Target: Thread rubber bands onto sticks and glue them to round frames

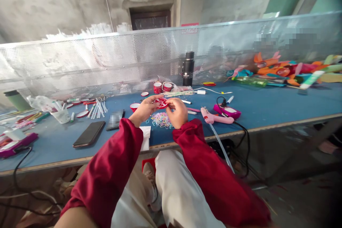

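Note:
A round red disc with a pale pattern is held up above the table between both hands. My left hand pinches its left edge, fingers closed. On the right edge, my right hand grips it with thumb and fingers together. Just below lies a pile of small pastel rubber bands. A red paper cup or roll stands left of the disc, partly behind my left hand. White paper lies at the table's front edge.
A pink glue gun lies at the right front, its long stick past the edge. Phone, white cup and white sticks are left. Behind stand a black flask and perforated metal screen; colourful pieces lie far right.

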`<state>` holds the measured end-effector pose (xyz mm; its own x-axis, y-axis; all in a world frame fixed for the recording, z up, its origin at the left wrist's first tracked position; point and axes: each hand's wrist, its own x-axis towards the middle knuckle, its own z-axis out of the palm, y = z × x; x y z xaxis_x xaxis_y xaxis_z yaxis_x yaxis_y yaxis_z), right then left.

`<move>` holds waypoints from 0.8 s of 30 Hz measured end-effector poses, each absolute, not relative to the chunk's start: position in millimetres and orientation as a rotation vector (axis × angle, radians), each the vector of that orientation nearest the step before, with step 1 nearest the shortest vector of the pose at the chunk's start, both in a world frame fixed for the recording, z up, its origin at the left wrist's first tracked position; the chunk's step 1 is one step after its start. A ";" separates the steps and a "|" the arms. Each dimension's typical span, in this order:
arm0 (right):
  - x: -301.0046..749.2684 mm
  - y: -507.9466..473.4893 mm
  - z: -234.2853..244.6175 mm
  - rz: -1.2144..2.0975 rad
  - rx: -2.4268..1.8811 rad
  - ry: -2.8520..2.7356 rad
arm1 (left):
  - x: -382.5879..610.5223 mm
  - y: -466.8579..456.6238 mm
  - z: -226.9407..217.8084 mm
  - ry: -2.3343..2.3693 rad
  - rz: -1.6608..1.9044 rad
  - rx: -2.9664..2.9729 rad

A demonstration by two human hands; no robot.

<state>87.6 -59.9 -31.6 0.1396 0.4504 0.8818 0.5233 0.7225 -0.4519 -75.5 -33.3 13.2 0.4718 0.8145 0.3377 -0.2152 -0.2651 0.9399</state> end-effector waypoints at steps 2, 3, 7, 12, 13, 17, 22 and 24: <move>87.6 -58.8 -32.3 -0.061 -0.842 -1.478 | -76.1 -33.0 13.3 0.521 1.083 1.504; 87.8 -57.8 -32.8 -0.069 -0.837 -1.473 | -76.4 -32.7 13.1 0.505 1.078 1.492; 89.1 -53.4 -35.2 -0.116 -0.775 -1.470 | -77.8 -31.1 11.2 0.478 1.057 1.486; 88.3 -53.7 -34.8 -0.106 -0.742 -1.474 | -77.8 -29.4 11.7 0.441 1.080 1.551; 87.8 -54.5 -34.4 -0.092 -0.734 -1.473 | -77.4 -29.2 12.2 0.432 1.094 1.565; 86.4 -55.8 -34.7 -0.002 -0.785 -1.423 | -75.6 -28.5 12.3 0.442 1.113 1.619; 87.6 -55.3 -35.1 0.045 -0.803 -1.405 | -75.8 -29.1 10.2 0.512 1.075 1.596; 88.1 -56.3 -33.8 -0.015 -0.786 -1.439 | -77.2 -30.5 10.5 0.536 1.066 1.547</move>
<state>88.1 -56.3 -33.8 0.1764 0.4406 0.8802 0.4592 0.7541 -0.4695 -77.2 -30.5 10.5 0.4877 0.8045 0.3390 -0.2074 -0.2704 0.9401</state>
